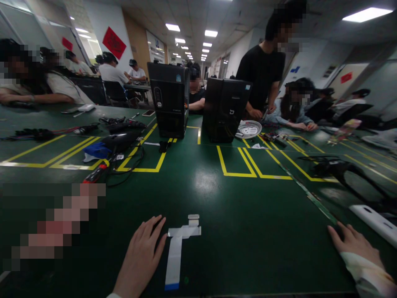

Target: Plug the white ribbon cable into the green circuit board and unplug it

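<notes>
- Left hand (141, 256) lay open and flat on the dark green bench (248, 231), bottom centre, fingertips touching the white T-shaped flat ribbon cable (175, 248).
- Right hand (353, 242) rested open, lower right, near a white plastic panel (376, 223).
- Best handling, I'd judge: lift the cable gently by its edges, without creasing.

Two black computer boxes (169, 99) (225, 108) stand on the green table (235, 215). A white fan cover (248, 128) lies beside one. Yellow lines (237, 165) mark the tabletop. A red screwdriver (95, 174) lies near black cables (125, 165).
</notes>
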`<state>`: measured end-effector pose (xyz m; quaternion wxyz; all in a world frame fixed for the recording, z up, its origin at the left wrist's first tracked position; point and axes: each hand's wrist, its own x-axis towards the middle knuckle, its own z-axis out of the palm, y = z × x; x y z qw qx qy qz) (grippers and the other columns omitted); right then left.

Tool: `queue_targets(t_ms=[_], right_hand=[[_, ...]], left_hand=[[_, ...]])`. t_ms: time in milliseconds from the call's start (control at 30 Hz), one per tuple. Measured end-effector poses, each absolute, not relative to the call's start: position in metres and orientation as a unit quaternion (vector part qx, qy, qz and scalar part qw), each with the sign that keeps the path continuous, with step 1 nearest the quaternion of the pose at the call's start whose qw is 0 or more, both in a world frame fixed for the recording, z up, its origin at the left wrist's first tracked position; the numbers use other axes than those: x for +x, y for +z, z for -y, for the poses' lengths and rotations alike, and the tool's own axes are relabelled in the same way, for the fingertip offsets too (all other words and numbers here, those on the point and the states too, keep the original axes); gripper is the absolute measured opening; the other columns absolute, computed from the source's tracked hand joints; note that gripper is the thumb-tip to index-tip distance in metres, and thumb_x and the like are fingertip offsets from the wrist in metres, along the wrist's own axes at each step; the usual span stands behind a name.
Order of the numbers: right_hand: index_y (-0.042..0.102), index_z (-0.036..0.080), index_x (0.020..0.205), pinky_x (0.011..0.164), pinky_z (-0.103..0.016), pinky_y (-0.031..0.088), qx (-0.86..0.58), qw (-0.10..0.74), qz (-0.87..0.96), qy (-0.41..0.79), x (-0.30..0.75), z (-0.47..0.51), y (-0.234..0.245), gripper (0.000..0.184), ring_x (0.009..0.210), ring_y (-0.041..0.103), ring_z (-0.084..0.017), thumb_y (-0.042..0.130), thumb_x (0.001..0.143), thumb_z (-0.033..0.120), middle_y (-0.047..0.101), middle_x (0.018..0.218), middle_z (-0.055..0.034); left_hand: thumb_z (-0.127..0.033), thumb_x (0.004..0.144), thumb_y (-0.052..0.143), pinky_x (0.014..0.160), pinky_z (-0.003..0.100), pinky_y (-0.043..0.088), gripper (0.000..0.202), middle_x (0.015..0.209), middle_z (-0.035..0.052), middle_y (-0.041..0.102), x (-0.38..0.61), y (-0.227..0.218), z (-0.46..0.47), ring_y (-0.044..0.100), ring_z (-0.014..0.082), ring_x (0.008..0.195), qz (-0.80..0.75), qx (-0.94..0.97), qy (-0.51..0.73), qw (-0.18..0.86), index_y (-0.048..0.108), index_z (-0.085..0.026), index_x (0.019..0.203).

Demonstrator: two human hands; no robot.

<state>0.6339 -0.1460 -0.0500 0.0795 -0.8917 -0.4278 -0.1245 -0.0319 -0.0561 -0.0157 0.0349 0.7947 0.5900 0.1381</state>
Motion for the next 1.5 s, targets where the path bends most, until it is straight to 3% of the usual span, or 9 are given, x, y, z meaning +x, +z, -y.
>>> queue_targets(t_ms=[167, 300, 433, 667, 933, 1200, 1500], right_hand=[[0.06, 0.021, 0.117, 0.081, -0.069, 0.036, -0.844, 0.148, 0.512, -0.061, 0.625, 0.142, -0.047, 0.078, 0.118, 0.046, -0.045, 0.023, 0.071, 0.073, 0.048, 0.132, -0.0243], [0.062, 0.023, 0.112, 0.091, -0.063, 0.037, -0.788, 0.179, 0.587, -0.039, 0.612, 0.136, -0.045, 0.067, 0.12, 0.045, -0.041, 0.034, 0.073, 0.07, 0.05, 0.131, -0.0215], [0.059, 0.023, 0.118, 0.101, -0.06, 0.033, -0.74, 0.172, 0.65, -0.019, 0.596, 0.124, -0.042, 0.061, 0.126, 0.041, -0.036, 0.037, 0.079, 0.064, 0.049, 0.134, -0.0162], [0.048, 0.024, 0.132, 0.103, -0.058, 0.03, -0.662, 0.139, 0.736, -0.019, 0.527, 0.082, -0.031, 0.055, 0.131, 0.035, -0.031, 0.037, 0.086, 0.054, 0.041, 0.142, -0.0115], [0.038, 0.024, 0.139, 0.107, -0.055, 0.023, -0.549, 0.147, 0.823, -0.005, 0.426, 0.034, -0.023, 0.054, 0.135, 0.028, -0.028, 0.044, 0.088, 0.043, 0.026, 0.149, -0.0123], [0.039, 0.016, 0.138, 0.108, -0.057, 0.021, -0.471, 0.133, 0.872, 0.016, 0.355, 0.012, -0.011, 0.058, 0.137, 0.024, -0.029, 0.045, 0.088, 0.044, 0.027, 0.148, -0.0175], [0.037, 0.014, 0.138, 0.109, -0.054, 0.023, -0.457, 0.146, 0.878, 0.007, 0.331, 0.01, -0.006, 0.056, 0.139, 0.018, -0.027, 0.042, 0.09, 0.043, 0.027, 0.148, -0.0171]], left_hand=[[-0.043, 0.092, 0.034, 0.099, 0.053, 0.039, 0.05, 0.137, 0.0108, 0.047, -0.032, -0.016, 0.057, 0.043, 0.0325, 0.125, -0.591, 0.795, 0.132, 0.04, 0.048, -0.019, 0.134], [-0.043, 0.092, 0.034, 0.099, 0.052, 0.039, 0.05, 0.139, 0.0093, 0.046, -0.033, -0.017, 0.057, 0.042, 0.032, 0.126, -0.594, 0.793, 0.13, 0.041, 0.046, -0.021, 0.135], [-0.043, 0.092, 0.034, 0.101, 0.051, 0.038, 0.05, 0.138, 0.0097, 0.046, -0.033, -0.017, 0.057, 0.043, 0.0304, 0.126, -0.586, 0.798, 0.136, 0.031, 0.047, -0.02, 0.135], [-0.042, 0.092, 0.034, 0.102, 0.051, 0.037, 0.049, 0.137, 0.0099, 0.047, -0.032, -0.019, 0.056, 0.043, 0.0296, 0.125, -0.58, 0.803, 0.136, 0.026, 0.047, -0.02, 0.134], [-0.042, 0.093, 0.034, 0.103, 0.051, 0.035, 0.048, 0.136, 0.0088, 0.048, -0.03, -0.014, 0.057, 0.043, 0.0292, 0.125, -0.58, 0.799, 0.153, 0.029, 0.048, -0.021, 0.134], [-0.04, 0.093, 0.035, 0.103, 0.051, 0.036, 0.047, 0.136, 0.0095, 0.048, -0.03, -0.013, 0.058, 0.044, 0.0289, 0.125, -0.574, 0.803, 0.16, 0.019, 0.047, -0.02, 0.133], [-0.039, 0.093, 0.035, 0.102, 0.051, 0.036, 0.047, 0.135, 0.0095, 0.048, -0.029, -0.013, 0.058, 0.044, 0.0294, 0.125, -0.575, 0.802, 0.157, 0.021, 0.048, -0.02, 0.133]])
